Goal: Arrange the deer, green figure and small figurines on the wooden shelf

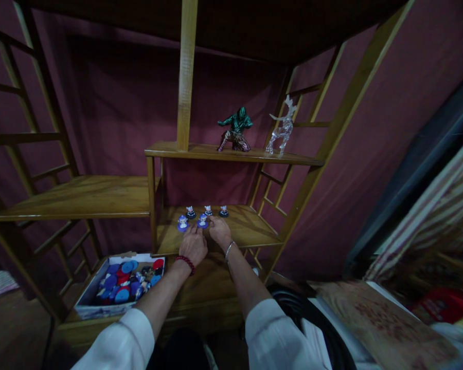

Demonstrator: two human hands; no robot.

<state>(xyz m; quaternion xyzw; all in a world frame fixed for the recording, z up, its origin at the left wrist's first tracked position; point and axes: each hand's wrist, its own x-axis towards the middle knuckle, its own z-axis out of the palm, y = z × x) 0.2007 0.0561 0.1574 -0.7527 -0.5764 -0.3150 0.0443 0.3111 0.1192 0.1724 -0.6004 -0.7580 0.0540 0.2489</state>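
Five small figurines stand on the lower right shelf [250, 228], in two rows. The back row has three dark-based figurines, among them a left one [190, 211], a middle one [208, 210] and a right one [224, 210]. In front are a purple-based figurine [182, 223] on the left and another purple figurine [202, 221] between my hands. My right hand [219, 231] has its fingers closed at that second figurine's right side. My left hand [193, 246], wearing a red bead bracelet, reaches to its front with fingers stretched out, near the base.
A box [111, 311] of jumbled red, blue and purple figurines sits lower left. Above my hands, a higher shelf [200, 150] carries a green figure [237, 129] and a clear deer [282, 127]. Wooden posts [185, 77] and side lattices frame the shelves.
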